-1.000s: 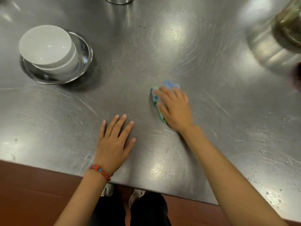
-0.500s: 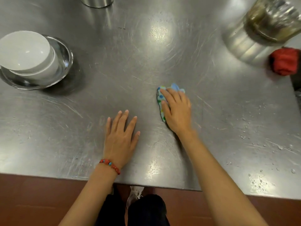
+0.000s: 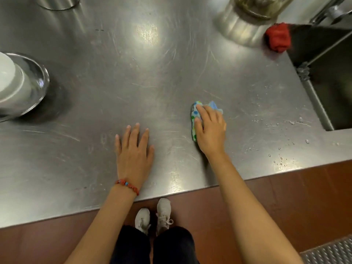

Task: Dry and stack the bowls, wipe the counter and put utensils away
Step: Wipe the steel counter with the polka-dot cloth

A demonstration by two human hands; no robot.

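Note:
My right hand [image 3: 210, 130] lies flat on a small blue-and-green dotted cloth [image 3: 194, 119] and presses it onto the steel counter [image 3: 152, 73], right of centre. Only the cloth's left edge and far tip show from under the fingers. My left hand [image 3: 134, 153] rests palm down on the bare counter with fingers spread, a red bead bracelet at its wrist. At the far left, partly cut off, a white bowl [image 3: 7, 80] sits stacked inside a steel bowl [image 3: 36, 80].
A sink [image 3: 327, 82] opens at the right edge, with a red rag [image 3: 278, 37] at its far corner. A large metal pot [image 3: 245, 21] stands at the back right, a steel container [image 3: 57, 2] at the back left. Water drops [image 3: 282, 161] dot the counter near the sink.
My right hand has slid the cloth to the right, towards the sink. The view has shifted right, so the bowls now sit at the left edge. My left hand stays flat.

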